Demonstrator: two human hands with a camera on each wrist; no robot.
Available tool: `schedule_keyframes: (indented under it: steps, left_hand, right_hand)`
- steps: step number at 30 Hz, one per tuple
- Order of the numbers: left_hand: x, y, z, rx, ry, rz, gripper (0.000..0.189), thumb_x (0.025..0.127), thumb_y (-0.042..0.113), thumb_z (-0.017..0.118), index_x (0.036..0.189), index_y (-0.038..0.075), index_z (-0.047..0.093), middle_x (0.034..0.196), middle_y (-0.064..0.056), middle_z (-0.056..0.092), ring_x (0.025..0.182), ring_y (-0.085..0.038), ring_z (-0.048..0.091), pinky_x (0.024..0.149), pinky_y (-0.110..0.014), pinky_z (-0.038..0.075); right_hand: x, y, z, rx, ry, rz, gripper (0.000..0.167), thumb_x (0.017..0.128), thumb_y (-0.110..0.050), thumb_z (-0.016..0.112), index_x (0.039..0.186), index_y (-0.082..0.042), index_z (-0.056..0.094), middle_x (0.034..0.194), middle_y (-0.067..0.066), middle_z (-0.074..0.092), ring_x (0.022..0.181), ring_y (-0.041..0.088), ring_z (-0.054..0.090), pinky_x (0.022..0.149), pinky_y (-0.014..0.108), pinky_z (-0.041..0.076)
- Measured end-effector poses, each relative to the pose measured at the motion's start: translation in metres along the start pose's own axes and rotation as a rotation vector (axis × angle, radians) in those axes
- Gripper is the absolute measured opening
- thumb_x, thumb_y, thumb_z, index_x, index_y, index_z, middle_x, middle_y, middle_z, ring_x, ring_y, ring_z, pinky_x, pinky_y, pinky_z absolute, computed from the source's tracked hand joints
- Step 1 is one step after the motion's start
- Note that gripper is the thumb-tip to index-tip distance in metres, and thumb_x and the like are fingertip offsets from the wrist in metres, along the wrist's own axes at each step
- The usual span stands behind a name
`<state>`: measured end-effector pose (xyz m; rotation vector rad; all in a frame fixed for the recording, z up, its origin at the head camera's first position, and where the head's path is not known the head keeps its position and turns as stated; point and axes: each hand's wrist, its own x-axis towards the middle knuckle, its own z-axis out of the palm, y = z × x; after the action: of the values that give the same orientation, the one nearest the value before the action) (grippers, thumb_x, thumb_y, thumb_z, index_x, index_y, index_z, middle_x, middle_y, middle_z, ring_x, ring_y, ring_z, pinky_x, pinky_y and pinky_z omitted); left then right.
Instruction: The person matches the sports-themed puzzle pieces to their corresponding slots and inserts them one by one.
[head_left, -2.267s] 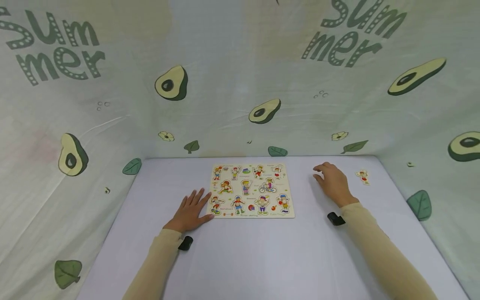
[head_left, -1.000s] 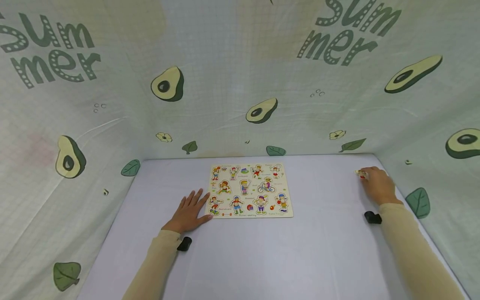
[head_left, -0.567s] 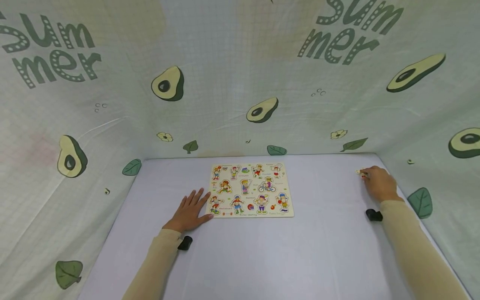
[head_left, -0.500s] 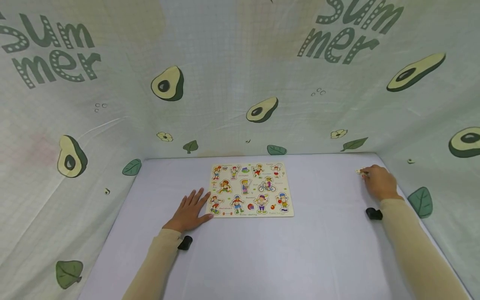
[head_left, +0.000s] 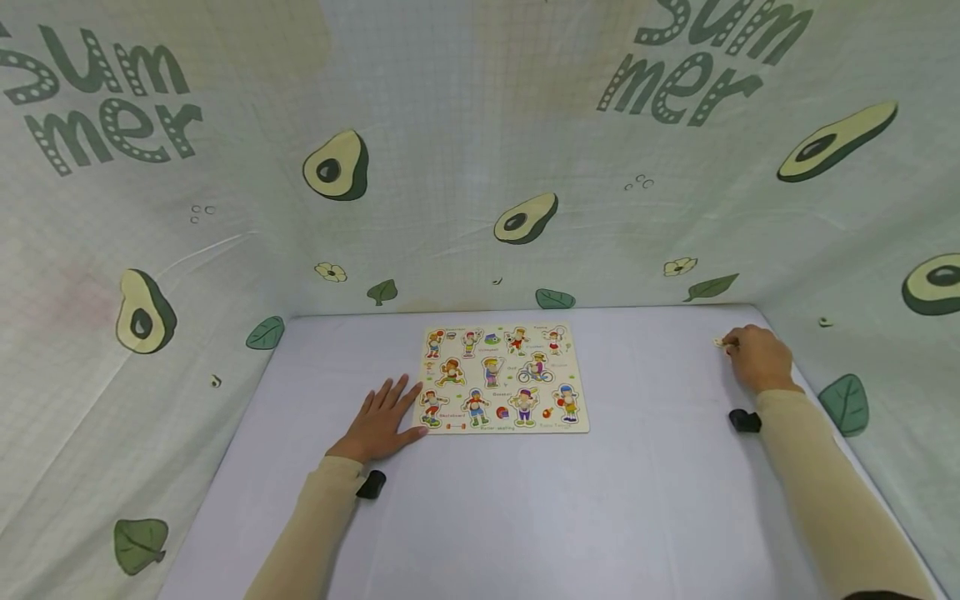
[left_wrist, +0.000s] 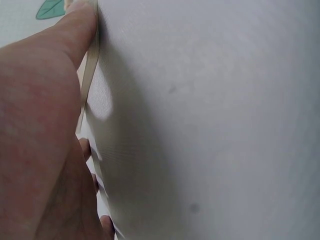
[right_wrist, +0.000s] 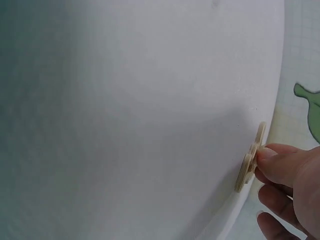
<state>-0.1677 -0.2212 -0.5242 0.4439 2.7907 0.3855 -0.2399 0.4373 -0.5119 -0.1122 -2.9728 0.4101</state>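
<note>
My left hand (head_left: 377, 422) lies with spread, straight fingers at the left edge of a wooden puzzle board (head_left: 546, 393). Its thumb and a fingertip touch the board's edge. Colourful sports figures fill the board. Near the table's far right corner, my right hand (head_left: 759, 358) pinches a small wooden puzzle piece (head_left: 719, 342) between thumb and forefinger. Seen edge-on in the right wrist view, the piece (right_wrist: 245, 170) shows its pale side, and most of its printed face is hidden. Whether it is off the table cannot be told.
A white-covered table (head_left: 525, 508) extends beneath both arms. Behind and beside it hangs a pale cloth (head_left: 442, 150) printed with avocados, leaves and lettering. Each wrist carries a small black camera; the left camera (head_left: 371, 485) sits below the board's lower left corner.
My right hand moved rightward from beside the board to the puzzle piece and took hold of it. Less of the piece shows now than a second ago. My left hand stayed in place.
</note>
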Motion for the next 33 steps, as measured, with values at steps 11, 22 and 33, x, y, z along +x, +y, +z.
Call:
schedule_keyframes:
  steps: [11,22,33]
  left_hand:
    - [-0.001,0.001,-0.001,0.008,-0.005,-0.006,0.083,0.103,0.049,0.065,0.168,0.011,0.03,0.176,-0.02,0.017,0.161,-0.047,0.011,0.13,-0.066,0.01]
    - [-0.001,0.0,0.0,0.002,-0.005,-0.006,0.083,0.103,0.049,0.064,0.168,0.012,0.029,0.176,-0.019,0.016,0.162,-0.046,0.009,0.13,-0.064,0.009]
    - [-0.002,0.0,0.001,0.001,0.002,0.0,0.084,0.103,0.05,0.066,0.168,0.011,0.03,0.176,-0.02,0.018,0.161,-0.047,0.011,0.129,-0.066,0.01]
  right_hand:
    - [-0.002,-0.014,0.001,0.025,0.027,-0.036,0.013,0.097,0.003,0.07,0.106,0.012,0.073,0.102,0.033,0.068,0.095,0.053,0.065,0.073,0.064,0.053]
    - [-0.005,-0.064,-0.005,0.078,0.114,-0.182,0.012,0.095,0.001,0.075,0.104,0.008,0.076,0.098,0.028,0.07,0.088,0.048,0.064,0.069,0.062,0.052]
    - [-0.002,-0.114,-0.001,0.092,0.131,-0.257,0.013,0.095,-0.001,0.076,0.106,0.005,0.077,0.102,0.024,0.072,0.097,0.046,0.067,0.075,0.06,0.055]
